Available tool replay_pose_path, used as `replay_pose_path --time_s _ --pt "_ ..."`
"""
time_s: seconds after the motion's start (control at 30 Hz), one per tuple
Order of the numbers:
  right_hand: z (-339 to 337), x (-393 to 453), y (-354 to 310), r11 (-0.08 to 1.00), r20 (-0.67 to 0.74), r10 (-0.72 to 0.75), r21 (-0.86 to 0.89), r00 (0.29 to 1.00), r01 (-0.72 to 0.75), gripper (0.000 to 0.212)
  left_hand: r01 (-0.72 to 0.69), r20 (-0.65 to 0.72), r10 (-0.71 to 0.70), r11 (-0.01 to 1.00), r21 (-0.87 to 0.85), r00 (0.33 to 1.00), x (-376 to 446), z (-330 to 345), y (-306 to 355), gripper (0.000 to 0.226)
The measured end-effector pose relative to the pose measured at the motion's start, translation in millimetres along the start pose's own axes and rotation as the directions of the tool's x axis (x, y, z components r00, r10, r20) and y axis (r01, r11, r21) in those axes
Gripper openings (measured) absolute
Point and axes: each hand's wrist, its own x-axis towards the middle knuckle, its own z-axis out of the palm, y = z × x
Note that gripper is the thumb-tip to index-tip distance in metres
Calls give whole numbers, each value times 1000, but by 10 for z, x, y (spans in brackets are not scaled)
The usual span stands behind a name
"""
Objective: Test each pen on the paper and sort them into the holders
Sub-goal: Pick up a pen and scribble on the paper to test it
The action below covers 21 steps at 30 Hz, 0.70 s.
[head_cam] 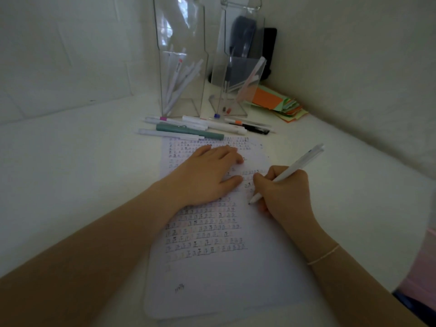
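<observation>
Pen in hand: a white click pen (286, 174) sits in a writing grip in the right hand (285, 193), fingers curled round its lower barrel, at centre right of the frame.
Long axis: the pen slants from its tip at lower left, on or just above the paper (212, 274), up to its clip end at upper right.
Tip position: beside the right end of a row of test marks, mid-sheet; whether it touches the sheet I cannot tell.
Left hand (207, 175): flat, fingers straight, pressing the paper down just left of the pen tip.
Way to the holders: both clear holders stand beyond the top of the sheet, in the upper centre of the frame, so the pen would have to travel up and leftward from the grip.
Left holder (182, 67): tall clear acrylic, several white pens leaning inside.
Right holder (232, 90): clear, with a few thin pens inside.
Nearer hand: the right already has the pen; the left lies closer to the holders.
Untested pens (205, 127): a row lying crosswise between the sheet's top edge and the holders, mostly white, one teal, one black.
Judgement: testing is under way, sorting of this pen not yet done.
Nearby: a stack of coloured paper slips (280, 105) right of the holders.
</observation>
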Motion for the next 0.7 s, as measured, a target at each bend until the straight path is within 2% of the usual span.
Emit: replay_pose_path --time_s 0.17,0.23,0.33,0.4,0.43,0.5,0.6,0.7 --pt "28 16 42 988 -72 -105 -120 992 96 39 22 -13 -23 999 -50 1000 9 -11 -18 47" --pt "23 19 32 989 -46 -93 -122 995 87 35 41 -6 -42 991 -124 999 29 -45 -19 45" --pt "-59 77 -6 995 29 59 84 998 -61 29 129 46 -120 913 -386 992 58 -128 -28 28" --pt "-169 162 -94 949 110 161 257 981 -184 29 177 42 -196 746 -642 980 62 -216 -26 15" --pt "-221 209 -161 927 149 186 300 971 -223 28 162 1 -228 685 -710 974 71 -255 -34 12" --pt "-285 295 -311 899 233 206 338 950 -278 25 102 -88 -250 656 -748 964 87 -327 -28 12" --pt "-258 391 -507 844 340 201 416 919 -338 39 73 -52 -185 613 -787 981 104 -415 81 32" --pt "-165 442 -597 858 309 106 452 945 -243 51 76 -20 -139 649 -757 990 121 -410 223 37"
